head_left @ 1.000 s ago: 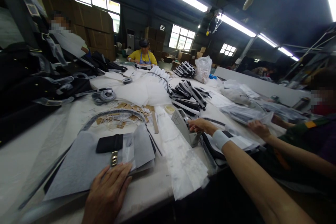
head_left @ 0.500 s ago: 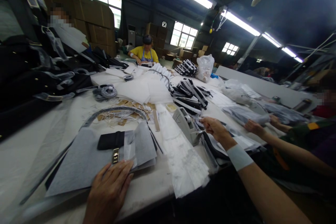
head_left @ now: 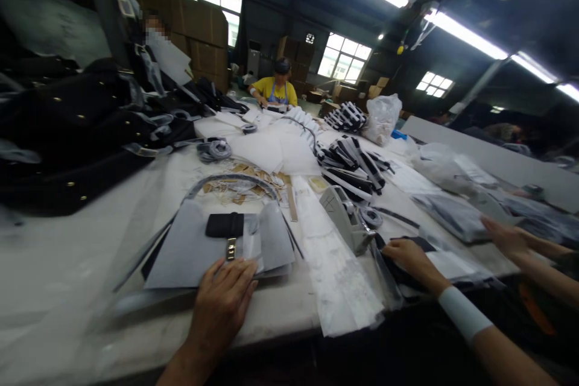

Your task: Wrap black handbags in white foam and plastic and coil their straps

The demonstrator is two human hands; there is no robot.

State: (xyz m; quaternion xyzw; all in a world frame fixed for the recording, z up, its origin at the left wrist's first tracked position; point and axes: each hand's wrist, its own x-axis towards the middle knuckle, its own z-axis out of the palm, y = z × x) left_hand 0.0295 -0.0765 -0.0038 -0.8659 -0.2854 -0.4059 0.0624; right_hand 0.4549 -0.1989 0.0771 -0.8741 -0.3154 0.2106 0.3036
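My left hand (head_left: 226,297) lies with its fingers flat on the lower front edge of a handbag (head_left: 176,256) wrapped in pale grey sheeting. The bag has a black strap tab (head_left: 225,225), a gold clasp (head_left: 231,249) and an upright wrapped handle (head_left: 230,177). A clear plastic strip (head_left: 252,235) crosses its front beside the clasp. My right hand (head_left: 411,260), with a white band at the wrist, has its fingers curled at dark, plastic-covered pieces right of a grey tape dispenser (head_left: 346,220). What its fingertips grip, if anything, is hidden.
White sheets (head_left: 337,271) run to the table's front edge between my hands. Brown tags (head_left: 239,190) lie behind the handbag, and black-and-white straps (head_left: 355,163) farther back. Black bags (head_left: 67,139) are heaped at left. A co-worker's hands (head_left: 511,238) work at right; another person (head_left: 278,90) sits opposite.
My right hand has moved from beside the tape dispenser's front down and toward me, onto the dark pieces. My left hand stays on the handbag. The whole view has swung left.
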